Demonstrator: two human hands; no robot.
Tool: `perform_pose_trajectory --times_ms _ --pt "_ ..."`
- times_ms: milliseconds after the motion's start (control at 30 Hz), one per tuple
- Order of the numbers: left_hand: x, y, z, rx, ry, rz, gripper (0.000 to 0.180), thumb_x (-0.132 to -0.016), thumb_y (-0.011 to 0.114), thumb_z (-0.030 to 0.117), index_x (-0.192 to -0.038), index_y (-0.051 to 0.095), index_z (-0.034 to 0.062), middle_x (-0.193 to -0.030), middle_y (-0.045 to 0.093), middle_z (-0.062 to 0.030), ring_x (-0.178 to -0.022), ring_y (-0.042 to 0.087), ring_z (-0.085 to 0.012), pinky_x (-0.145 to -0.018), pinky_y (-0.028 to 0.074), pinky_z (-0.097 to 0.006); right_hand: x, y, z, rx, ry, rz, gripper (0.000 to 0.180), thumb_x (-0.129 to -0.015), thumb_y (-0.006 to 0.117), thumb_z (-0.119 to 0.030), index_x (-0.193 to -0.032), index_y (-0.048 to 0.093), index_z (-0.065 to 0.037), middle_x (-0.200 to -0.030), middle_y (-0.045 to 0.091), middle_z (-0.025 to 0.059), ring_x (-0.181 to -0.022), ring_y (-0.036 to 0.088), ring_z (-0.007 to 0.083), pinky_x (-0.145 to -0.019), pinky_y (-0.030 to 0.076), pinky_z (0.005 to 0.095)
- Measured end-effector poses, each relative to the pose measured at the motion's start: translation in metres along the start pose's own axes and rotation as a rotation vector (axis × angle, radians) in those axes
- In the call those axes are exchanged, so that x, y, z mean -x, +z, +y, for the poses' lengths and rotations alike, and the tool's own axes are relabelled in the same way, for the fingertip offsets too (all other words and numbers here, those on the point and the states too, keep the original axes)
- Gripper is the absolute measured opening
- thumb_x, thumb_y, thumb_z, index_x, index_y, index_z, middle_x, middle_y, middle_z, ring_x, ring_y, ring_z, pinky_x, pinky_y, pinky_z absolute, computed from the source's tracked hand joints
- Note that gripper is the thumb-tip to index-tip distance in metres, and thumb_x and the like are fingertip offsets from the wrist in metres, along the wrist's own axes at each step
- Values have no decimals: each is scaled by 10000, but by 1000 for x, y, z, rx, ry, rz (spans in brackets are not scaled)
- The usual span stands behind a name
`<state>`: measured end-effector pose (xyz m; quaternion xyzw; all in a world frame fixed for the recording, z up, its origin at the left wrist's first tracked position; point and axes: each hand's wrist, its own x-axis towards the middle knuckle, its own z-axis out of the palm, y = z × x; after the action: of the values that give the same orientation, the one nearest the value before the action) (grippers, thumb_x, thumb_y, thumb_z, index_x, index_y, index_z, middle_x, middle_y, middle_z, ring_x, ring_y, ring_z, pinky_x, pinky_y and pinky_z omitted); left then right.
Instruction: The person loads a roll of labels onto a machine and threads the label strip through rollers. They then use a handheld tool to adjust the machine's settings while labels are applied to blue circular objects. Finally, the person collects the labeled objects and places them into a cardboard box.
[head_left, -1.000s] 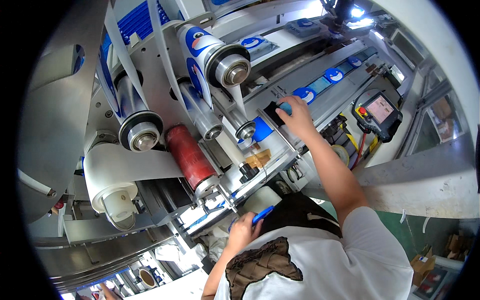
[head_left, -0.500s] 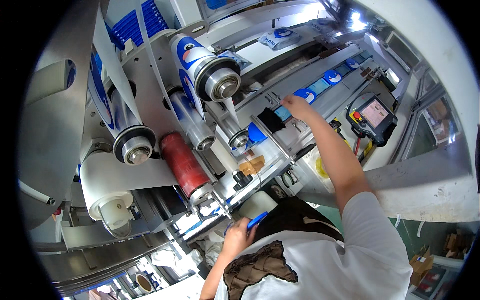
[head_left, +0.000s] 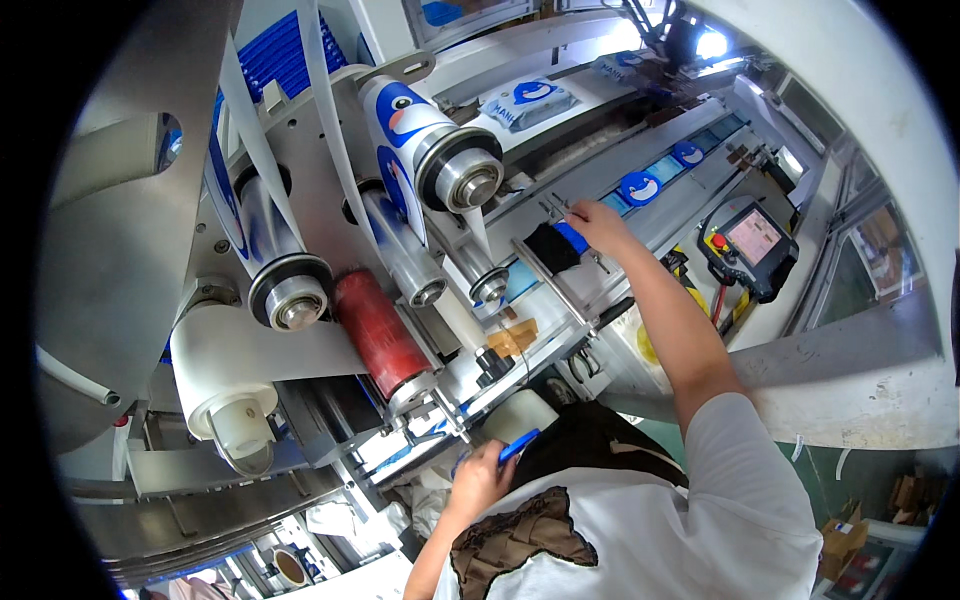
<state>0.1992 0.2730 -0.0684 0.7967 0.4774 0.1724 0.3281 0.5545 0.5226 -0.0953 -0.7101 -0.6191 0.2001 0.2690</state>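
My right hand (head_left: 598,228) reaches over a narrow track, fingers closed at a strip of light-blue pieces bearing round blue cartoon labels (head_left: 641,188). Whether the fingers grip anything is hidden. A black brush-like pad (head_left: 553,247) lies across the strip right beside the fingertips. Low in front of my body, my left hand (head_left: 481,478) is wrapped around a slim blue tool (head_left: 519,445). One blue end sticks out past the fingers, and the rest is covered. A red roller (head_left: 380,335) stands ahead of the left hand.
Metal rollers (head_left: 465,178) carry printed and white film on the left. A white film roll (head_left: 225,370) hangs below. Soft white-and-blue packs (head_left: 530,102) lie on a far conveyor. A control panel (head_left: 750,240) with a red button stands to the right.
The labelled strip has run along the track toward the lower left, beneath my right hand. A far pack has shifted the same way. Both hands keep about the same place.
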Motion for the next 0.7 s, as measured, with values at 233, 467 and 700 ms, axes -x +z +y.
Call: perform_pose_trajectory --times_ms 233,467,700 --pt "1 6 -5 -31 22 4 173 -780 646 148 -837 530 32 -716 585 -178 -636 588 -374 -560 474 -430 -12 -28 16 -108 200 12 566 -642 771 -353 -1027 615 31 -988 631 212 -934 605 317 -805 470 361" --pt "1 4 -6 12 19 30 164 -792 635 149 -842 534 30 -742 591 -176 -645 593 -375 -565 478 -430 0 -84 -21 -954 147 262 298 -713 733 -206 -908 588 -34 -788 572 41 -721 556 141 -619 451 277" --pt "5 5 4 171 -126 105 593 -797 653 139 -1291 337 53 -935 608 -245 -763 614 -402 -648 505 -435 117 -77 -100 -1620 -285 -541 315 -671 703 -122 -925 518 -111 -851 556 38 -779 552 147 -709 462 286"
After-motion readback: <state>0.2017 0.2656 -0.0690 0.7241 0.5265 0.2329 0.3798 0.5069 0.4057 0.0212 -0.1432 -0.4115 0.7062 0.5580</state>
